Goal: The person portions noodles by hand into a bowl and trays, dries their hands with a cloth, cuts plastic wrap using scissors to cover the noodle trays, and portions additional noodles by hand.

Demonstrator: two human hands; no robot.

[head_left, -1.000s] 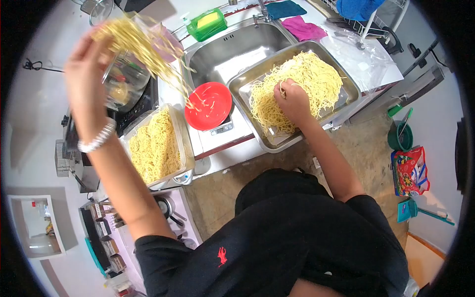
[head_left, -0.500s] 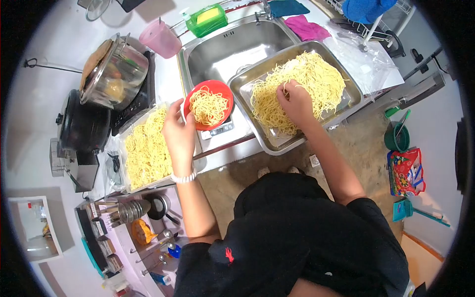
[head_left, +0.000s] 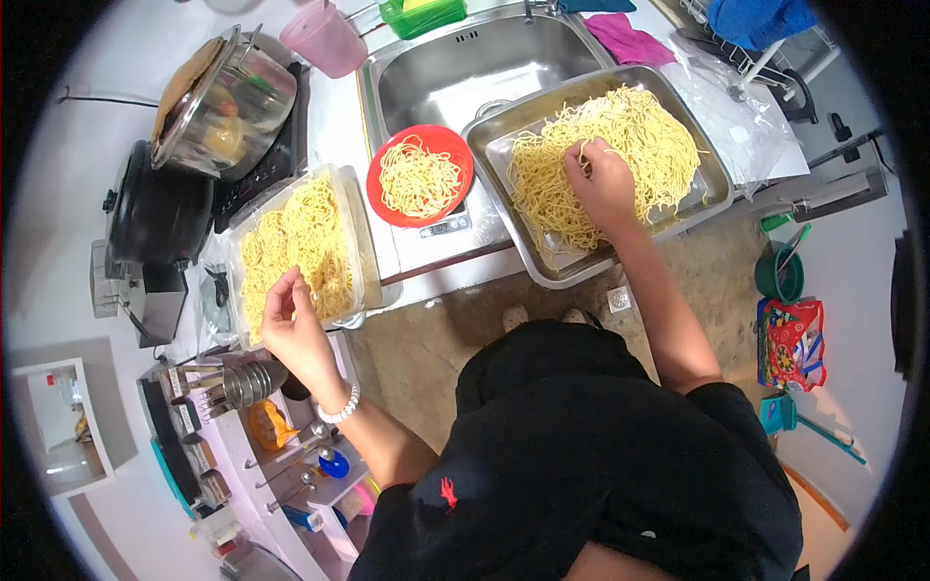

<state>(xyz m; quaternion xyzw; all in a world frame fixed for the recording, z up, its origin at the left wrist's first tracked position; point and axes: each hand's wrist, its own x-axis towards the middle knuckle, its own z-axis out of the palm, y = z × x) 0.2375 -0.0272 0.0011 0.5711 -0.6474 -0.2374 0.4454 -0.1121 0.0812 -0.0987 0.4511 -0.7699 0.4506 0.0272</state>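
Observation:
My left hand [head_left: 298, 329] hovers above the near side of a clear plastic container [head_left: 360, 242] of yellow noodles [head_left: 291, 237]. Its fingers are slightly bent and apart from the thumb, with nothing seen between them. A red plate [head_left: 374, 190] carrying a small heap of noodles [head_left: 418, 181] rests on a kitchen scale [head_left: 448, 225]. In the large steel tray [head_left: 554, 271], my right hand [head_left: 604, 186] is over a big noodle pile [head_left: 651, 145]. Its fingers are pinched together on a few noodle strands.
Behind the tray is a steel sink [head_left: 412, 87]. A pink pitcher [head_left: 327, 41], a glass-sided pot [head_left: 228, 121] and a black pot [head_left: 160, 218] stand to the left. A pink cloth [head_left: 630, 39] and plastic sheeting [head_left: 731, 107] lie at the right. Shelves [head_left: 242, 465] sit below the counter.
My left hand has left the red plate's rim and moved down and left to the plastic container. My right hand stays at the tray's noodles. The view has shifted slightly.

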